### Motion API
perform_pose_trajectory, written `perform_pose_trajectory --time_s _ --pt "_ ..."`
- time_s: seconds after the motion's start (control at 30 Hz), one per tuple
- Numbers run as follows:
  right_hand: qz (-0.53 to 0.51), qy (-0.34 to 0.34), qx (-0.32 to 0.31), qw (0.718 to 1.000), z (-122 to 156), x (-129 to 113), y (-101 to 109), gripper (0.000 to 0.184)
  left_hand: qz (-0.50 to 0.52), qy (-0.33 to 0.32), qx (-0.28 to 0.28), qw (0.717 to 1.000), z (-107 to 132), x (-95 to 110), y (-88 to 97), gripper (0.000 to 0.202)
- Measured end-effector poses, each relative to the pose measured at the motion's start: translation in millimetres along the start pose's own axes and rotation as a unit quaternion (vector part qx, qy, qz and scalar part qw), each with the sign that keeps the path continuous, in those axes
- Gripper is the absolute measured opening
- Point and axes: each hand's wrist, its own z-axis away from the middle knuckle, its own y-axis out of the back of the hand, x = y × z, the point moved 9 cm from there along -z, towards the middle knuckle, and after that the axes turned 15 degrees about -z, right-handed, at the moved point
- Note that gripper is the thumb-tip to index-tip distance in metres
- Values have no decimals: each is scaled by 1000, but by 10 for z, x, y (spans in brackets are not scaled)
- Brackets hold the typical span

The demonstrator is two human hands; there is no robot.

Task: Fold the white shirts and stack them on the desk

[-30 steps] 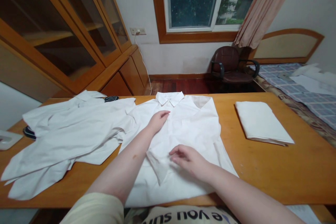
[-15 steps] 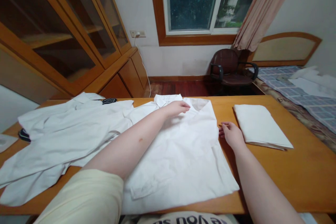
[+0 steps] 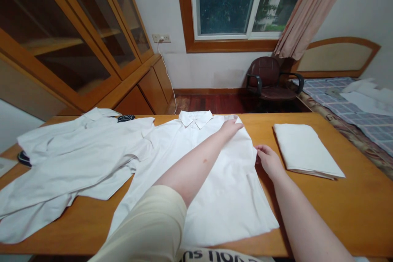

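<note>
Wooden tabletop point(image 3: 362, 208): left hand point(image 3: 231, 128) extends across a white shirt point(image 3: 221, 196) to its shoulder, grip unclear; right hand point(image 3: 269, 160) pinches its edge.

Upside-down "you" point(image 3: 225, 255) on wearer's garment point(image 3: 205, 250)

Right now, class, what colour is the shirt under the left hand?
The shirt is plain white; the head view shows it best.

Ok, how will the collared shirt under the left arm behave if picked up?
The collared shirt will probably droop: its cloth looks thin and lies in soft creases. Its collar may flop less, since its points look crisp.
</note>
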Motion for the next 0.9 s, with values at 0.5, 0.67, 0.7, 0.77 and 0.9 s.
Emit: perform_pose_trajectory --time_s 0.5,0.67,0.7,0.77,0.9 --pt "264 108 5 958 111 -332 -179 25 173 51 26 983 -97 -659 272 25" --pt "340 127 23 932 126 -416 -201 21 140 39 22 989 -55 -657 265 27" --pt "363 129 30 922 129 -427 -200 20 127 39 28 991 -65 -648 279 29" --pt "411 130 49 901 136 -443 -185 21 96 42 46 993 -100 -635 319 31" --pt "470 110 58 874 132 -408 -157 23 20 53 80 995 -164 -636 375 29"
